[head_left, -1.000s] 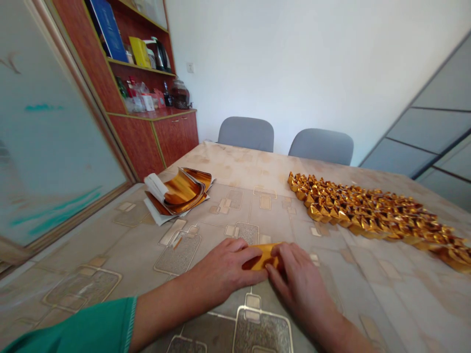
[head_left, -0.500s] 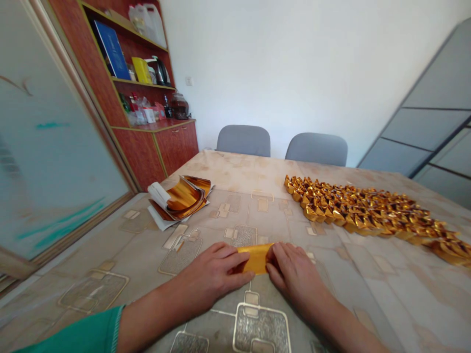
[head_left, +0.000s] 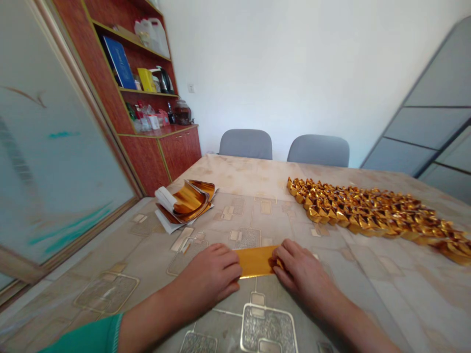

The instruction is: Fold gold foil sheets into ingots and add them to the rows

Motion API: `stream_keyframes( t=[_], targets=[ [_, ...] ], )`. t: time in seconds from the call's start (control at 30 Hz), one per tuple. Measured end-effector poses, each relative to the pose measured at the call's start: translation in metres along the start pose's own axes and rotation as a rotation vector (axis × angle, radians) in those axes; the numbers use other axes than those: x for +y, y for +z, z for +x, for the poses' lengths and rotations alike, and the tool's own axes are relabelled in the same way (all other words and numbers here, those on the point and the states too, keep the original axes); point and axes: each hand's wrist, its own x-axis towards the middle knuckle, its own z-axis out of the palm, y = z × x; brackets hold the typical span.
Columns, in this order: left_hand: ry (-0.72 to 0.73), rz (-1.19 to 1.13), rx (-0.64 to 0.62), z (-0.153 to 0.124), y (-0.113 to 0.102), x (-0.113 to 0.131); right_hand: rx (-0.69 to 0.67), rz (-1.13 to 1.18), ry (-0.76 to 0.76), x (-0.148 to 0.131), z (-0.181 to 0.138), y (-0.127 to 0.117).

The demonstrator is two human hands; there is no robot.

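Observation:
A strip of folded gold foil paper (head_left: 256, 261) lies across the table in front of me, one end under each hand. My left hand (head_left: 217, 269) grips its left end with curled fingers, hiding that end. At the right end, my right hand (head_left: 294, 262) pinches the foil between thumb and fingers. Between the hands the strip's middle shows flat and smooth. Beyond my left hand rests a curled stack of gold foil sheets (head_left: 191, 198) with white backing. Rows of folded gold foil pieces (head_left: 368, 211) spread over the right side of the table.
The table (head_left: 239, 171) has a patterned cover. Two grey chairs (head_left: 246, 143) stand at its far edge, by a white wall. A red-brown cabinet (head_left: 180, 147) with shelves is at the back left, beside a frosted glass panel (head_left: 55, 147).
My hands have moved slightly apart, so more of the gold strip shows between them. My left fingers have curled in over its left end. The whole view has shifted a little.

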Motion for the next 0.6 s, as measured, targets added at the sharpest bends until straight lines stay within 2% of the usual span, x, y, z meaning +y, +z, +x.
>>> stream_keyframes(
  t=[0.1,0.2,0.33,0.47,0.6],
  targets=[
    [-0.011,0.051,-0.067,0.014,0.001,0.001,-0.002,0.009,-0.004,0.003,-0.002,-0.003],
    [-0.041,0.088,-0.071,0.018,0.004,0.003,0.028,-0.001,-0.037,0.002,-0.003,-0.005],
    [-0.106,0.089,-0.031,0.015,0.005,0.004,0.086,-0.028,-0.148,-0.004,-0.003,-0.005],
    [-0.174,0.046,0.045,0.016,0.003,0.006,0.199,-0.106,-0.306,-0.009,0.001,0.004],
    [-0.034,-0.012,0.115,0.022,0.008,0.006,0.298,-0.128,-0.339,-0.011,0.002,0.010]
  ],
)
